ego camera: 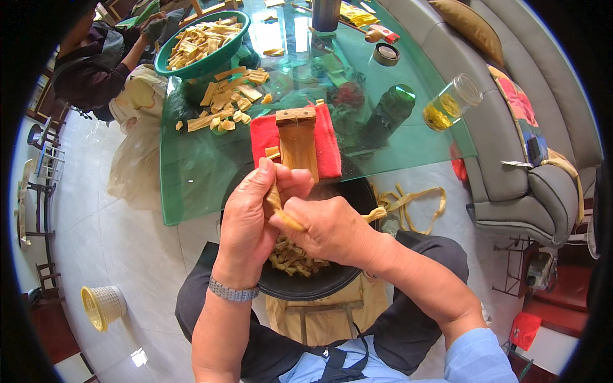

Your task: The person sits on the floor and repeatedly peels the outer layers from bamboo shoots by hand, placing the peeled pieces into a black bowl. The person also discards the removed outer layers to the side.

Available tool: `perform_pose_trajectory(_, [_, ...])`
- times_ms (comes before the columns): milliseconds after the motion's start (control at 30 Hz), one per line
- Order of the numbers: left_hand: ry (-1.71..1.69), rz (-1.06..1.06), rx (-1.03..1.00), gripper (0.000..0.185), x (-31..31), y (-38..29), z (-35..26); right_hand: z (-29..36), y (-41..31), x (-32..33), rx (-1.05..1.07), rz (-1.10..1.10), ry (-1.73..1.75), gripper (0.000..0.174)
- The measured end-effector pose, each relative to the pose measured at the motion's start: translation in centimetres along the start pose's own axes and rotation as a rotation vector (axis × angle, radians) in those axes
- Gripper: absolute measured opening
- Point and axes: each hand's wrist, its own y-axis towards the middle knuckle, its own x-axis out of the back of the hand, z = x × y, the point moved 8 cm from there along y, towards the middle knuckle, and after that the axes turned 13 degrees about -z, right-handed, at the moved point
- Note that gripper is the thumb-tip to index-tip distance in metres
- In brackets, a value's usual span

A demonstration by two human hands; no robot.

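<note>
My left hand [251, 206] pinches a pale yellow twisted strip [274, 197] of plant-like material between thumb and fingers. Just to its right, my right hand [325, 230] is closed around the strip's lower end. Both are raised over a black basin [311, 291], which holds many short, crumpled yellowish pieces [292, 261]. Beyond my fingers, a wooden block tool [297, 143] with a crosspiece at its far end lies on a folded red cloth [328, 139] at the glass table's edge. A small pale piece [272, 152] sits beside the block. My hands partly hide the basin.
Flat pale pieces [225, 100] are scattered on the green glass table [191, 191]; a green basin [206, 69] holds more. A tipped jar [450, 105] lies right, near a grey sofa [498, 186]. Long strips [412, 198] trail beside the basin. Another person [96, 72] sits left.
</note>
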Motion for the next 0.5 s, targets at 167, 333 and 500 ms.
perform_pose_trajectory(167, [0.453, -0.07, -0.273, 0.037, -0.7, -1.0, -2.0, -3.1, 0.0, 1.5, -0.174, 0.011, 0.119, 0.032])
perform_pose_trajectory(333, [0.858, -0.128, -0.566, 0.035, -0.7, -1.9, -3.0, -2.4, 1.6, 3.9, -0.299, 0.115, 0.132, 0.03])
perform_pose_trajectory(500, [0.35, -0.089, -0.152, 0.036, 0.2, -0.6, -0.9, 0.1, 1.7, 5.9, 0.144, -0.221, 0.003, 0.029])
